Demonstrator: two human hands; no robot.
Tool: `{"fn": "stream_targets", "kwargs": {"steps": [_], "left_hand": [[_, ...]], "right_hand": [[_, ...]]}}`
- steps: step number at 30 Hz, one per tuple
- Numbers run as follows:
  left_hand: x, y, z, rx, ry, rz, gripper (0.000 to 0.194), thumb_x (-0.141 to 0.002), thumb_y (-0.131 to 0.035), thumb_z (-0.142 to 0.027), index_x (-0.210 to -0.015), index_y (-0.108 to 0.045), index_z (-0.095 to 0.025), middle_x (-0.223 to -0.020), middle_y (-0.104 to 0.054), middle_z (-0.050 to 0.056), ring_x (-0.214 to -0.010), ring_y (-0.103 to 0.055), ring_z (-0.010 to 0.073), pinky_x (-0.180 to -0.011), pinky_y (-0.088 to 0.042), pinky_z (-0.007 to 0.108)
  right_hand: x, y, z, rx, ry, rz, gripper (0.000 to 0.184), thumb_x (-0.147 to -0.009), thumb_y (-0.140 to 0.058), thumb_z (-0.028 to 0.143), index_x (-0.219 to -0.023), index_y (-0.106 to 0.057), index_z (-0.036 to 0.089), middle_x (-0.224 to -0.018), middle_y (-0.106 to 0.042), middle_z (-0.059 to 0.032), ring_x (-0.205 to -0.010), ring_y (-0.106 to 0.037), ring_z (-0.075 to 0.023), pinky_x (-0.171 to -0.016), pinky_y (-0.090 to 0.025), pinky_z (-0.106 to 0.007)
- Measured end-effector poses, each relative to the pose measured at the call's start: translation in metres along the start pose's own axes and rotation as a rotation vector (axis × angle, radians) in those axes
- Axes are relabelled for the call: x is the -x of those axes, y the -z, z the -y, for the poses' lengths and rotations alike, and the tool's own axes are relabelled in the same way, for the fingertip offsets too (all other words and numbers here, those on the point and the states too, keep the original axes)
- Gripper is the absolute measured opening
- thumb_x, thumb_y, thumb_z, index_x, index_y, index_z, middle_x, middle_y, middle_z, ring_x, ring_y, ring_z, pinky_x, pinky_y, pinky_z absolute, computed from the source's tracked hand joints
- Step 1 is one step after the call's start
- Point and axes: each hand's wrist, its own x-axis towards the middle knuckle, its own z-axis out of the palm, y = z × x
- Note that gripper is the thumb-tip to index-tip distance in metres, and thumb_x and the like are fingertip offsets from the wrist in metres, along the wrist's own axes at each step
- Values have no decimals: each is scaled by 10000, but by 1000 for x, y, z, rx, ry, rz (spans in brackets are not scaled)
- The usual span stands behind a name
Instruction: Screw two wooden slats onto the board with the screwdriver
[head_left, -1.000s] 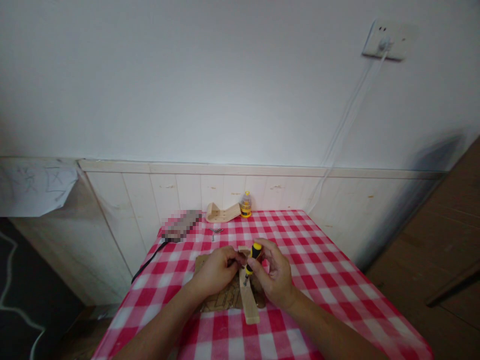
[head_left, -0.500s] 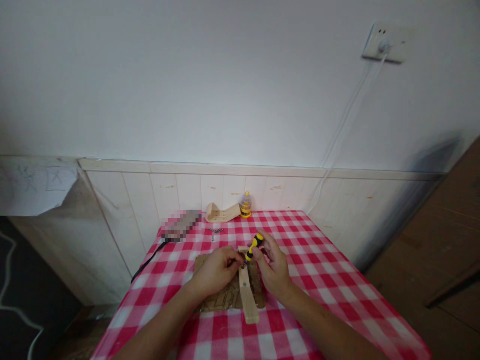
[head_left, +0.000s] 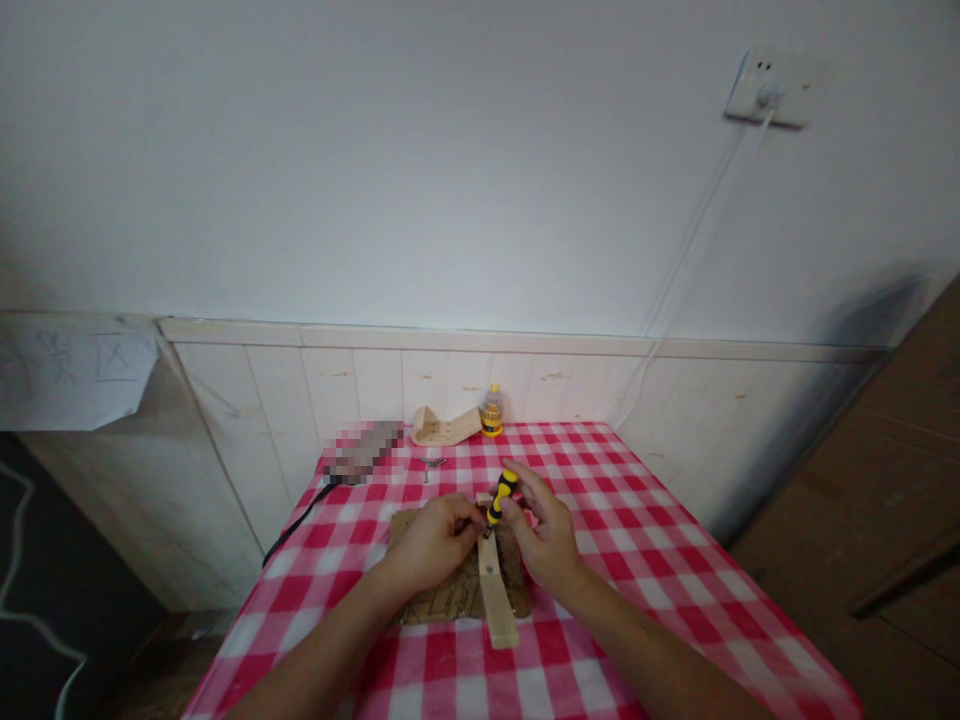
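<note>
My right hand (head_left: 541, 530) is closed round a small yellow-and-black screwdriver (head_left: 499, 495), whose tip points down at the far end of a pale wooden strip (head_left: 496, 595). My left hand (head_left: 433, 540) is closed with its fingertips pinched at that same end of the strip, right beside the tip; what it pinches is too small to make out. The strip lies lengthwise on a brown cardboard sheet (head_left: 439, 600) on the red-and-white checked tablecloth (head_left: 645, 560).
At the table's far edge stand a curved wooden piece (head_left: 444, 427) and a small yellow container (head_left: 492, 411). A few screws (head_left: 430, 463) lie near them. A blurred grey object (head_left: 364, 451) with a black cable (head_left: 294, 525) sits at the far left. A white cord hangs from a wall socket (head_left: 768, 88).
My right hand has carried the screwdriver from the middle of the strip up to its far end, beside my left fingertips. The left hand has stayed put.
</note>
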Motion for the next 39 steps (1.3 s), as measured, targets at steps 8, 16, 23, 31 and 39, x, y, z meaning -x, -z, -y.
{"fn": "stream_targets", "kwargs": {"steps": [8, 16, 23, 31, 39], "left_hand": [[-2, -3, 5, 25, -35, 1, 215, -819, -547, -107, -816, -740, -199, -900, -764, 18, -856, -689, 173, -763, -505, 246], [-2, -5, 8, 40, -45, -1, 226, -823, -528, -116, -819, -739, -197, -893, -757, 17, -835, -682, 168, -750, -498, 242], [-1, -2, 3, 12, -6, -1, 214, -816, -546, -111, -815, -737, -208, -909, -759, 13, -863, -687, 177, -762, -495, 247], [-5, -8, 16, 93, -82, 6, 225, -823, -520, -104, -811, -732, -180, -889, -747, 32, -845, -683, 163, -774, -504, 242], [-1, -3, 3, -26, 17, -18, 229, -819, -560, -105, -809, -763, -211, -922, -763, 18, -857, -694, 182, -749, -496, 250]], "right_hand": [[-2, -1, 3, 2, 19, -42, 380, -910, -621, 245, -1290, -611, 243, -1039, -758, -65, -877, -733, -200, -735, -615, -301], [-4, -2, 4, 21, 27, -76, 358, -878, -664, 259, -1235, -647, 240, -922, -755, -42, -783, -715, -186, -687, -597, -289], [-4, -2, 5, 43, 19, -99, 352, -856, -697, 277, -1203, -665, 234, -893, -749, -33, -749, -704, -178, -670, -581, -284], [-4, -3, 9, 23, 23, -100, 336, -855, -695, 272, -1189, -670, 240, -885, -738, -25, -745, -693, -171, -663, -573, -273], [-4, -4, 12, 37, 21, -106, 328, -844, -703, 270, -1170, -675, 236, -865, -734, -22, -739, -687, -175, -680, -568, -282]]}}
